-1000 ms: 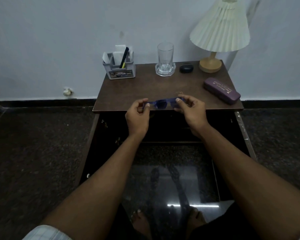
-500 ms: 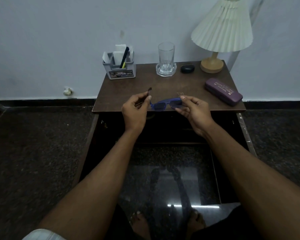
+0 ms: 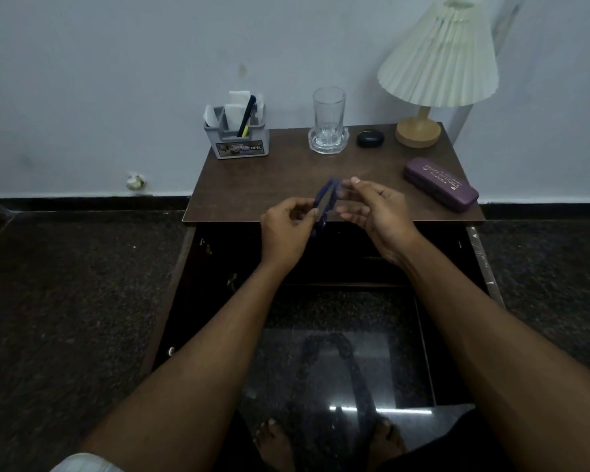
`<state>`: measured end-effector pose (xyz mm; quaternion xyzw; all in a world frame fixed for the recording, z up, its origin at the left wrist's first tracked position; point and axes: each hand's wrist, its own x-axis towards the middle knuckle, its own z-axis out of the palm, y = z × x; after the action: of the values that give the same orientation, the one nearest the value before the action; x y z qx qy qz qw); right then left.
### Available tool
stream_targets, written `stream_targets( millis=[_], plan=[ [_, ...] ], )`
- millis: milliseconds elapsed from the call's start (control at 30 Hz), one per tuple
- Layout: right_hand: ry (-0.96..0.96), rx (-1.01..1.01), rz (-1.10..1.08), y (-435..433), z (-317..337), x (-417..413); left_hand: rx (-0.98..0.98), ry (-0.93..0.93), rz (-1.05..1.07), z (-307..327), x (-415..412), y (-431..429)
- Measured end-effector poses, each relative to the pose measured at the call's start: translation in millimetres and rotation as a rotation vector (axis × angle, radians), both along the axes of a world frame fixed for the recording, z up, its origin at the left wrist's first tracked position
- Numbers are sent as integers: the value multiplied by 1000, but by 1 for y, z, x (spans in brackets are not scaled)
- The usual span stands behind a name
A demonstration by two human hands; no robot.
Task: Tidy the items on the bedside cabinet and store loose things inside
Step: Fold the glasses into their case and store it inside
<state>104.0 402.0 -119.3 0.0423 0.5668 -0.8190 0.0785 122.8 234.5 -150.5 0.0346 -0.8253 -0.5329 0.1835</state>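
**Left hand (image 3: 286, 229) pinches the blue glasses (image 3: 324, 206) at one end**

Its thumb and fingers hold the frame edge-on, just above the front edge of the cabinet top (image 3: 252, 185); the right hand (image 3: 377, 212) is half open just beside the far end, and I cannot tell if it touches; the shut purple case (image 3: 440, 183) lies beyond that hand, to its right. So light a pinch may let the glasses slip into the open cabinet (image 3: 423, 257) below the hands; the frame is blurred, its temples not readable; the cabinet inside is too dark.
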Motion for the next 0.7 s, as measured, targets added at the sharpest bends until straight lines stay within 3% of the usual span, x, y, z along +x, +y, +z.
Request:
stream_targets(
  millis=[133, 200, 333, 500, 700],
  plan=[
    [38, 11, -63, 4, 5, -8, 991, -187, 59, 15, -1, 14],
    [33, 29, -57, 6, 4, -8, 1232, -186, 52, 18, -1, 10],
    [-29, 60, 61, 3, -3, -4, 1343, -206, 38, 22, 4, 8],
    [-109, -96, 228, -6, -6, 0, 1389, -202, 50, 19, 4, 14],
    [-55, -48, 116, -1, -9, -5, 1314, -216, 20, 19, 0, 12]
  ],
)
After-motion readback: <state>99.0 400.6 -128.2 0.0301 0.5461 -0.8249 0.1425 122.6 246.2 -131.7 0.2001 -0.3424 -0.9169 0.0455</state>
